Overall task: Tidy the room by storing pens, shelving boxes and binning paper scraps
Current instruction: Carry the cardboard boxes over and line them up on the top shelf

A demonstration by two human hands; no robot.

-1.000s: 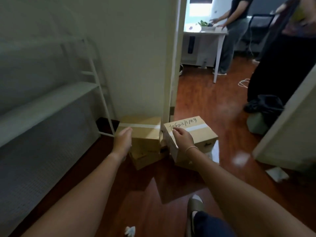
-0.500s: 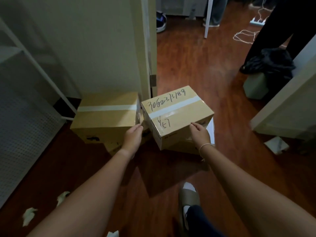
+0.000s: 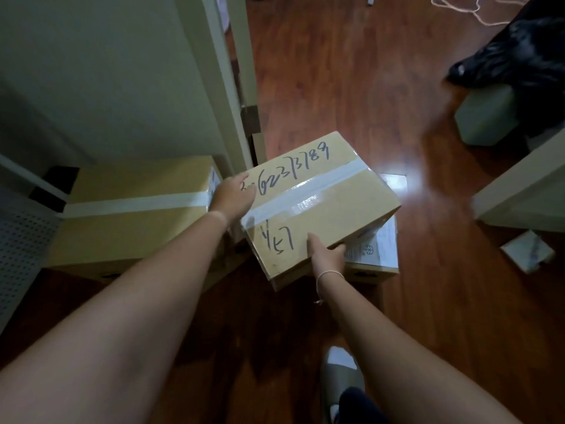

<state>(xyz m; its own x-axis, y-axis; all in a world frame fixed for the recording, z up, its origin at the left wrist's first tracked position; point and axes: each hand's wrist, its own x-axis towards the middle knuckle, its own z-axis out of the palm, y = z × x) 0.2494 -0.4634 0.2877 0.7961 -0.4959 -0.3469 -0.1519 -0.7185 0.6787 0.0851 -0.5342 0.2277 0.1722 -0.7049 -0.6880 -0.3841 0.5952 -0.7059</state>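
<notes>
A taped cardboard box with handwritten numbers (image 3: 330,206) sits tilted on top of a lower box with a white label (image 3: 377,252) on the wooden floor. My left hand (image 3: 234,194) holds its far left top corner. My right hand (image 3: 325,250) grips its near right edge, thumb on top and fingers over the side. Beside it on the left stands a second taped cardboard box (image 3: 134,209), against the wall. A crumpled paper scrap (image 3: 527,250) lies on the floor to the right.
A white door frame (image 3: 226,87) rises just behind the boxes. A white perforated shelf unit (image 3: 21,240) stands at the left. A pale bin with a black bag (image 3: 486,114) is at the right, next to a white panel (image 3: 519,191). My shoe (image 3: 339,381) is below.
The view has closed in on the boxes. My left hand moved from the left box's side onto the numbered box's far corner. The numbered box now sits more tilted between both hands.
</notes>
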